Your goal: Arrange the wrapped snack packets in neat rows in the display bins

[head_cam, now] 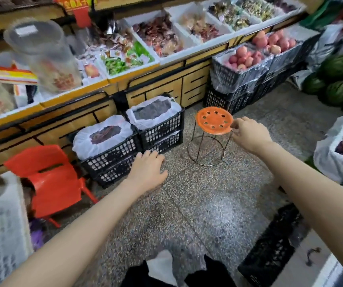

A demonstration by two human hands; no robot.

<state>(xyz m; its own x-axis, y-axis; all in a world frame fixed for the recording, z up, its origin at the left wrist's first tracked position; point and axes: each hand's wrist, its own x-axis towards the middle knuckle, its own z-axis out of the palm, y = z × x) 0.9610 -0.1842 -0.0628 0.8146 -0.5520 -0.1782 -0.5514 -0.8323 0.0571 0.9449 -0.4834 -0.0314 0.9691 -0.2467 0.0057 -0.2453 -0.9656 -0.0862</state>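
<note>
**Two grips, no packet yet: the stool comes first**

Both arms reach forward over the floor (197, 199), low in the frame. The right grip (249, 133) is narrow: its curled fingers pinch the near rim of the orange stool (212, 121) at centre right. The left grip (147, 170) is wide, palm down with fingers relaxed. It holds nothing and hovers just beside the lined black crates (106, 146) at centre left.

The packets (116, 64) lie loose and jumbled in the white bins (133, 71), which sit in a slanting line across the upper half of the frame on the wooden desk (162, 85). They are well apart from both hands, and no rows show in any bin I can make out.

By my reading this is a setting-up step, with the stool being placed or pulled so the person can work at the bins. The sorting itself looks not yet begun.

The next move probably calls for settling the stool clear of the crates. Both grips would then lift to the nearest bin, and the right would have to let go of the rim first. After that, the packets need gathering by kind and laying edge to edge.
</note>
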